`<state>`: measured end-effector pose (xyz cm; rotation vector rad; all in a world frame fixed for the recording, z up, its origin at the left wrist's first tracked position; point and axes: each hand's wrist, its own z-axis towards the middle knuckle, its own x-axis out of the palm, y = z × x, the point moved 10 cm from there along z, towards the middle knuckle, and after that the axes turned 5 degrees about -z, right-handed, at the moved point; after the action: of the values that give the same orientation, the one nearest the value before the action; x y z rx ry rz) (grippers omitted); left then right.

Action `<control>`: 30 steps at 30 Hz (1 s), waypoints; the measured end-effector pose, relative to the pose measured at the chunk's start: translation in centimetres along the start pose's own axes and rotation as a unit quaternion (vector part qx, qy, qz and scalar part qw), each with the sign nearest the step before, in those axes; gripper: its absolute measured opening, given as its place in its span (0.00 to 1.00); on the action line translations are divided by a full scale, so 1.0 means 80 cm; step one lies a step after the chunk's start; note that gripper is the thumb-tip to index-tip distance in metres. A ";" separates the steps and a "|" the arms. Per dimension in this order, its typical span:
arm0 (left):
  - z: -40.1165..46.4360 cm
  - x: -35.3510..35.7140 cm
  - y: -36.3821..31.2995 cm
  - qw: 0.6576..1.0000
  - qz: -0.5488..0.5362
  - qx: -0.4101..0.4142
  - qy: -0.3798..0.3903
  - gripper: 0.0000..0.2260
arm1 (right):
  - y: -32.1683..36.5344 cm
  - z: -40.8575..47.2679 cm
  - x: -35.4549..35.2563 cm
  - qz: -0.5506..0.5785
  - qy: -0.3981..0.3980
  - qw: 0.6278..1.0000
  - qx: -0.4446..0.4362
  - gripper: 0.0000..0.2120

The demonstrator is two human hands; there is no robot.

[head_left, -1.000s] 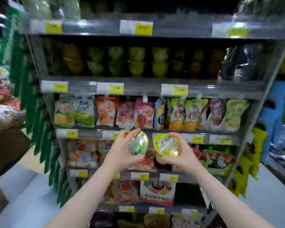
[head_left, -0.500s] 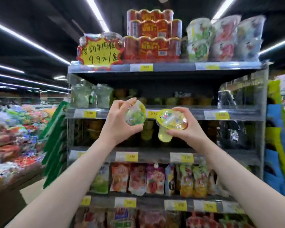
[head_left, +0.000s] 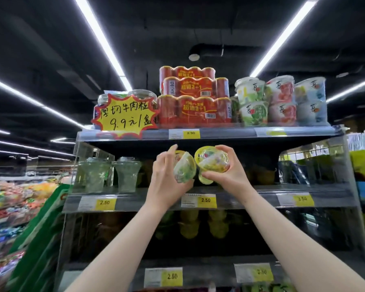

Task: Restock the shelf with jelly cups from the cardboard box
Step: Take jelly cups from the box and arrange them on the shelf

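Observation:
My left hand (head_left: 167, 178) grips a green jelly cup (head_left: 184, 169), tilted with its lid facing up and left. My right hand (head_left: 230, 175) grips a yellow jelly cup (head_left: 212, 163) whose lid faces me. Both cups are held side by side, nearly touching, in front of the second shelf (head_left: 251, 200) from the top, just above its front rail. More jelly cups stand in the dark back of that shelf and on the shelf below (head_left: 189, 227). The cardboard box is out of view.
Two clear green cups (head_left: 114, 175) stand at the left of the same shelf. The top shelf carries red can packs (head_left: 195, 109), large tubs (head_left: 280, 102) and a yellow price sign (head_left: 124, 115). A green rack (head_left: 40, 228) and a snack display lie to the left.
Both hands have risen with their cups from the lower shelves to the second shelf from the top, and the view has tilted upward. The cups have moved closer together.

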<state>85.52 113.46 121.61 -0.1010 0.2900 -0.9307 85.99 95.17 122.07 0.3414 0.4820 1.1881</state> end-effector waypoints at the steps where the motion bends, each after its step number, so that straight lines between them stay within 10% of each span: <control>1: -0.001 0.002 0.008 1.000 -0.012 -0.018 -0.014 0.42 | -0.009 0.003 0.002 -0.003 -0.007 1.000 0.007 0.34; 7: 0.012 0.009 0.031 0.994 0.029 -0.078 -0.066 0.31 | -0.047 0.021 0.006 -0.043 -0.025 0.996 0.076 0.35; 24: 0.016 0.039 0.074 0.953 0.204 -0.224 -0.002 0.45 | -0.078 0.033 -0.003 -0.148 -0.024 0.979 0.140 0.47; 30: 0.001 0.054 0.083 0.921 0.253 -0.289 0.061 0.27 | -0.081 0.019 -0.005 -0.240 0.009 0.950 0.200 0.49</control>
<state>93.14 113.96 119.41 -0.4909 0.6693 -0.3122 91.89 92.60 120.20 0.5267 0.7751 0.6143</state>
